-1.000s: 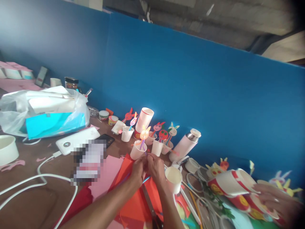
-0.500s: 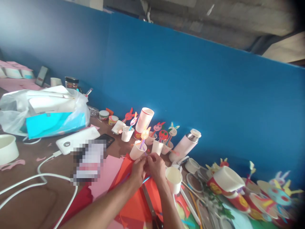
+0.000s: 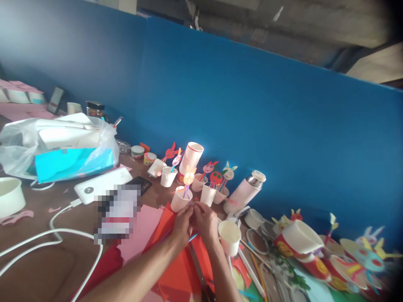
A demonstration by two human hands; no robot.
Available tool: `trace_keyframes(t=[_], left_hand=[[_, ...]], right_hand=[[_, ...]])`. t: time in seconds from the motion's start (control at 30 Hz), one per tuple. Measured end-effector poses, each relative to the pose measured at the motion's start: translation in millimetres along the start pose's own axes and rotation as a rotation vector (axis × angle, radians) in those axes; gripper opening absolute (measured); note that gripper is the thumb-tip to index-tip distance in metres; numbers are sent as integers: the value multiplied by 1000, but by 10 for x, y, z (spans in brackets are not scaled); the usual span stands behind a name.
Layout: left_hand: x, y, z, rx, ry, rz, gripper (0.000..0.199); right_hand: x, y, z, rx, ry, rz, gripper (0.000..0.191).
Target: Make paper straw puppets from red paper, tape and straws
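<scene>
My left hand (image 3: 182,223) and my right hand (image 3: 205,219) meet over red paper (image 3: 176,272), fingers pinched together. Between the fingertips a thin purple piece shows; its shape is too small to make out. Just beyond them stands a white paper cup (image 3: 181,199) with an orange paper rabbit head (image 3: 189,177) on purple strips. Below the hands, scissors (image 3: 199,268) lie on the red paper, and a bit of blue strip (image 3: 193,237) shows beside the right wrist.
Several cups with paper animals stand behind, near a white thermos (image 3: 244,193). An empty cup (image 3: 229,237) is right of my right hand. At left lie a power bank (image 3: 103,184), a white cable (image 3: 59,231) and a plastic bag (image 3: 19,147). More decorated cups fill the right.
The orange rabbit head and its cup have shifted slightly left. Both hands stay together in nearly the same place.
</scene>
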State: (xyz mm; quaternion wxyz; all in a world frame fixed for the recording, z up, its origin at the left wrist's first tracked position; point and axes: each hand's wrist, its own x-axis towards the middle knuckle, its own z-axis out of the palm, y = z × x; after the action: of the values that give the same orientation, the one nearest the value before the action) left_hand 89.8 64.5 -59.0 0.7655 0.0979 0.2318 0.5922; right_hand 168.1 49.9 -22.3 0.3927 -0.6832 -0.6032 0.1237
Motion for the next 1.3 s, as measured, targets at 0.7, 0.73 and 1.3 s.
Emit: trace_keyframes(t=[0.7,0.73,1.3], left_hand=[[-9,14,20,-9,19,-34,14],[-8,16,19,-7,17,-36,15],[-12,17,17,8,2,-31,12]], right_hand=[[49,132,53,317,35,136,30],[48,132,53,322,43,139,31],[34,45,48,277,-6,98,23]])
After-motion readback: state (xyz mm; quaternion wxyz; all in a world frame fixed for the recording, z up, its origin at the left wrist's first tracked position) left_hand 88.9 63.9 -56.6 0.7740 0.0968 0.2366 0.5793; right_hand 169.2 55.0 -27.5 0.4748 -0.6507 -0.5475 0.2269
